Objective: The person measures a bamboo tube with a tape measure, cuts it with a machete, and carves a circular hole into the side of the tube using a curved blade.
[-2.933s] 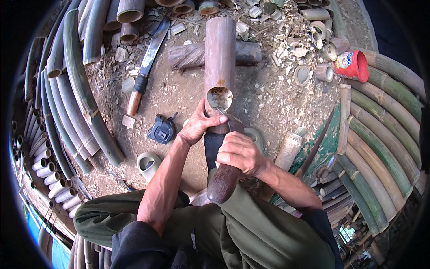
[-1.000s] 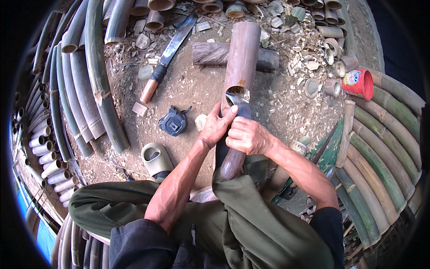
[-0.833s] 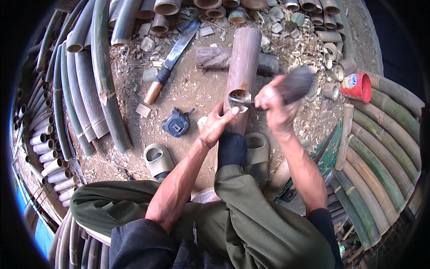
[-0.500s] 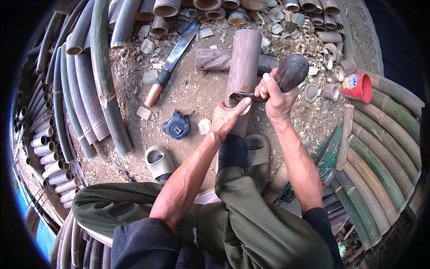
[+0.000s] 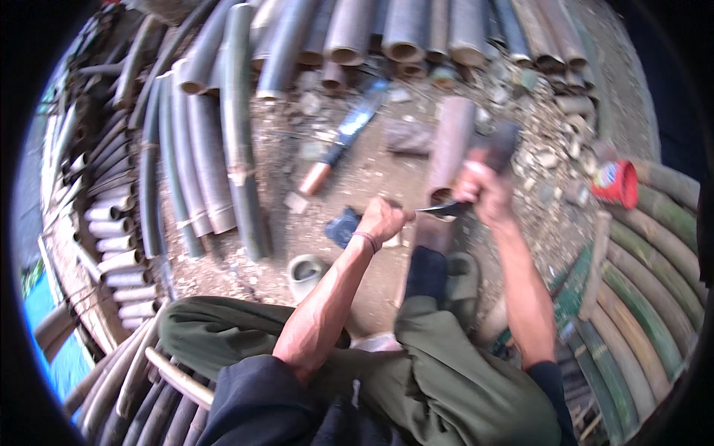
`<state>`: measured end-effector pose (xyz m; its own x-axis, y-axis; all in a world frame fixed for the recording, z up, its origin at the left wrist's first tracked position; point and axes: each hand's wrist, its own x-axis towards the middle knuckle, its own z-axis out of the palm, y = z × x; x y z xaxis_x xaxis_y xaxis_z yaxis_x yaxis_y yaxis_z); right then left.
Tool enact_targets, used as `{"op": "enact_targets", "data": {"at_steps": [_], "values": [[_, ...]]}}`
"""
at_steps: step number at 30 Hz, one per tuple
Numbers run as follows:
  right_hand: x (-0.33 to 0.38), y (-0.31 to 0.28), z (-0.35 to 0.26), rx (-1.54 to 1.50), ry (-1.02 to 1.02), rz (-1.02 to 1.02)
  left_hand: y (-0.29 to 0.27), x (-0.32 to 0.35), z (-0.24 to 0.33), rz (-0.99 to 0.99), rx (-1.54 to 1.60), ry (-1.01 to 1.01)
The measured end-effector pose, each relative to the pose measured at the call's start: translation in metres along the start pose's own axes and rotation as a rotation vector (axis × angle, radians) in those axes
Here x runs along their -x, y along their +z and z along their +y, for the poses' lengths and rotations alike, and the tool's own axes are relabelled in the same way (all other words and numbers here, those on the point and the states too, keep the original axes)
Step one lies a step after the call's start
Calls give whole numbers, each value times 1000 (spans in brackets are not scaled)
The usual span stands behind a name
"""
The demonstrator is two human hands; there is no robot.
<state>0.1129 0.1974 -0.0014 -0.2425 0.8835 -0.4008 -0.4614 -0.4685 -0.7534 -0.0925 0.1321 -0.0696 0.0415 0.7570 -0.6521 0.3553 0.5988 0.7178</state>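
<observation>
My right hand (image 5: 483,195), blurred by motion, is wrapped round a knife whose bulbous dark handle (image 5: 501,149) points up and away. The thin blade (image 5: 427,210) runs left across to my left hand (image 5: 383,221). My left fingers are closed at the blade's tip and seem to pinch it. A bamboo tube (image 5: 454,126) lies lengthwise in front of me, its open near end just beyond the blade. Its far part leans by a short piece of dark wood (image 5: 409,137).
A large knife (image 5: 349,134) with a wooden handle and a dark blue tape measure (image 5: 342,227) lie on the ground. Bamboo poles (image 5: 204,156) are stacked left and far. Split bamboo (image 5: 654,253) and a red tub (image 5: 616,184) are at right, near scattered chips (image 5: 547,160).
My left hand has moved from the tube's end to the knife's tip, and its fingers have closed. My right hand has drawn the blade off the rim. The view has shifted.
</observation>
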Motion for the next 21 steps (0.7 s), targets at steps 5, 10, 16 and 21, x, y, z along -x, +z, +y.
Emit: {"op": "enact_targets", "data": {"at_steps": [5,10,16,21], "values": [[0,-41,-59,1119,-564,544,-227,-40,31,1180,-557,516],[-13,-153,-55,1700,-415,247,-388,-93,8,517,-97,-39],[52,-137,-31,1881,-213,286,-369,-67,7,222,264,60],[214,-116,5,1681,-150,729,-326,26,95,46,393,329]]}}
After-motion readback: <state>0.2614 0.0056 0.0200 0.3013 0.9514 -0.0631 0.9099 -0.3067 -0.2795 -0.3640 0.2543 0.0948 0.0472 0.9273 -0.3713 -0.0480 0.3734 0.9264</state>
